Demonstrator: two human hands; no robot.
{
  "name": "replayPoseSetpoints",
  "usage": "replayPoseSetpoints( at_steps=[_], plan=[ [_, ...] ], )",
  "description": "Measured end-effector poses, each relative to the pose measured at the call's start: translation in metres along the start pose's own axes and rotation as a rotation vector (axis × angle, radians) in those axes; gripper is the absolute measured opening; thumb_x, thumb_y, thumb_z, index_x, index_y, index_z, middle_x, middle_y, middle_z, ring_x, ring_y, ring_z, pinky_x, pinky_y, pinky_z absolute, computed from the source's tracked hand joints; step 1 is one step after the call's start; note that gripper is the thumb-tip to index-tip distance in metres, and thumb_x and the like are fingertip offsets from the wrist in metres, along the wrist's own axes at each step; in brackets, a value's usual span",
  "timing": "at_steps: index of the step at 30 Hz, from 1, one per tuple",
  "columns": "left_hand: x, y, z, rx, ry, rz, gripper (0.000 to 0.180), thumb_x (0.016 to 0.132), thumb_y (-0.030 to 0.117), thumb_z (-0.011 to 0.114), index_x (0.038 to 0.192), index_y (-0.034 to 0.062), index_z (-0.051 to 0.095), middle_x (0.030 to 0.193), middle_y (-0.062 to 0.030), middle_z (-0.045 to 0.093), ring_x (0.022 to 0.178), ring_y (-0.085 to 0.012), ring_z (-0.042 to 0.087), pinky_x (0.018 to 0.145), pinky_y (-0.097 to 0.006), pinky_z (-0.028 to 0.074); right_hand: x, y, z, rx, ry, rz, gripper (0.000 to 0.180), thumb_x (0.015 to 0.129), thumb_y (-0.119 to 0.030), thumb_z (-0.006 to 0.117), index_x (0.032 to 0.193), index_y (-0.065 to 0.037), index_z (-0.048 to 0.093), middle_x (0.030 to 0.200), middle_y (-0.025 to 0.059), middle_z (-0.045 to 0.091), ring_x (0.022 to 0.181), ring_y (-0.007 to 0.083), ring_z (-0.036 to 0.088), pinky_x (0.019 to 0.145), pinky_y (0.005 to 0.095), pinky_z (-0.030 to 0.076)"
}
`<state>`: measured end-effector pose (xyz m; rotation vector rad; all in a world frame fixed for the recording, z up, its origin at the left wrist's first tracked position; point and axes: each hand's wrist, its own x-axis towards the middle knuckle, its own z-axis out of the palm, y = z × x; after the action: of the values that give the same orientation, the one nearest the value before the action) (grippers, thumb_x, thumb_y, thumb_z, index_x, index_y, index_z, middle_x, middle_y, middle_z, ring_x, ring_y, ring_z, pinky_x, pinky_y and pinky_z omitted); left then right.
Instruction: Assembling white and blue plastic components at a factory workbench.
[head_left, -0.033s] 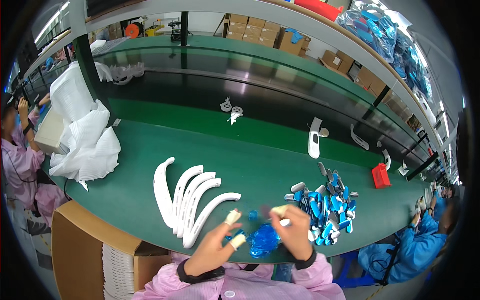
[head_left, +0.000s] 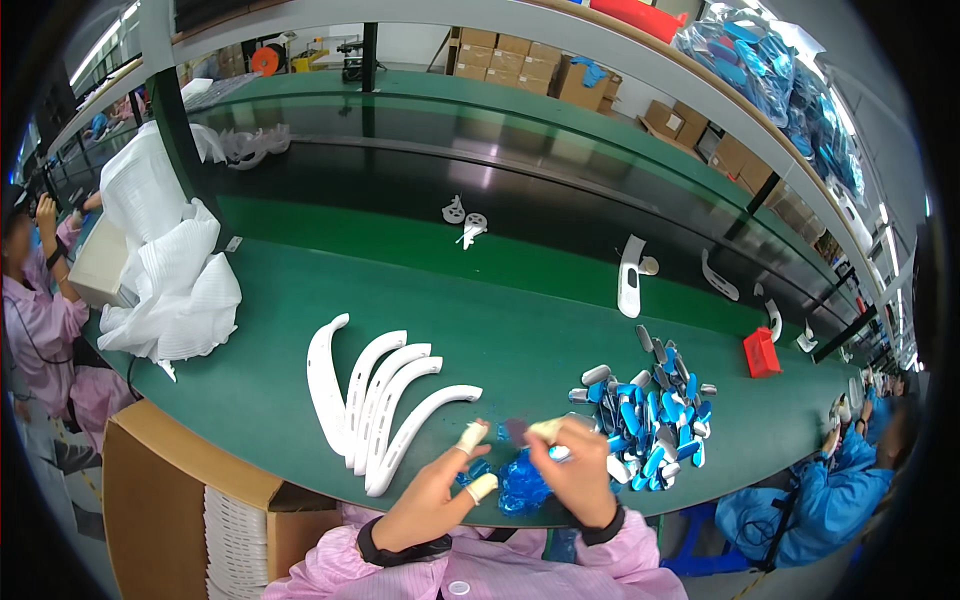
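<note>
My left hand (head_left: 428, 505), with pale finger cots on thumb and forefinger, is open, its fingers apart beside crumpled blue film (head_left: 475, 470). My right hand (head_left: 578, 470), also with a pale cot, is closed in a pinch. A small dark, flat piece (head_left: 516, 431) sticks out from its fingertips, blurred. A white rounded bit (head_left: 559, 454) shows under the fingers, mostly hidden. Between the hands lies a heap of crumpled blue film (head_left: 523, 485). Right of it is a pile of small oval covers (head_left: 655, 420), several faced with blue film. Several long curved white parts (head_left: 385, 410) lie fanned out at left.
White foam wrap (head_left: 175, 290) is heaped at far left, above an open carton (head_left: 150, 500) of stacked white parts. White parts (head_left: 628, 280) sit across the bench near a red bin (head_left: 761, 352). A blue-clad co-worker (head_left: 820, 510) is at right, a pink-clad one (head_left: 40, 310) at left.
My right hand has shifted left with the dark piece, over the blue film. My left hand has edged slightly right. The curved parts and the pile stay put.
</note>
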<state>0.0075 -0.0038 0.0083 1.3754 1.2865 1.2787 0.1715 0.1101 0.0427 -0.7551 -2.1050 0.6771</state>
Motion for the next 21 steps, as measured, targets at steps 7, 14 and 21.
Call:
replayPoseSetpoints(
  at_steps=[7, 14, 21],
  plan=[
    [-0.003, 0.017, -0.005, 0.018, -0.012, -0.077, 0.058, 0.088, 0.005, 0.059, 0.142, 0.0045, 0.038, 0.131, -0.0116, 0.052, 0.104, -0.0191, 0.058, 0.09, -0.032, 0.045, -0.009, -0.019, 0.018, 0.352, -0.142, 0.206, 0.009, 0.076, 0.002, 0.072, 0.083, 0.002, 0.067, 0.077, 0.0085, 0.067, 0.068, 0.0125, 0.066, 0.058, 0.0228, 0.052],
    [-0.006, 0.01, -0.005, 0.061, 0.332, 0.034, 0.034, 0.087, -0.005, 0.054, 0.12, 0.0018, 0.061, 0.098, -0.0151, 0.065, 0.077, -0.0187, 0.062, 0.066, -0.026, 0.048, -0.011, -0.027, 0.023, 0.396, -0.186, 0.148, 0.012, 0.078, 0.0, 0.073, 0.082, 0.004, 0.063, 0.075, 0.0082, 0.061, 0.063, 0.0113, 0.06, 0.055, 0.0232, 0.049],
    [-0.009, 0.011, -0.017, -0.047, 0.059, 0.117, 0.036, 0.089, 0.004, 0.055, 0.124, -0.0035, 0.055, 0.104, -0.0146, 0.058, 0.089, -0.0218, 0.057, 0.077, -0.029, 0.045, -0.005, -0.026, 0.022, 0.354, -0.304, 0.032, 0.014, 0.08, -0.003, 0.071, 0.085, 0.004, 0.06, 0.075, 0.0069, 0.057, 0.061, 0.0121, 0.054, 0.056, 0.0257, 0.045]
  ],
)
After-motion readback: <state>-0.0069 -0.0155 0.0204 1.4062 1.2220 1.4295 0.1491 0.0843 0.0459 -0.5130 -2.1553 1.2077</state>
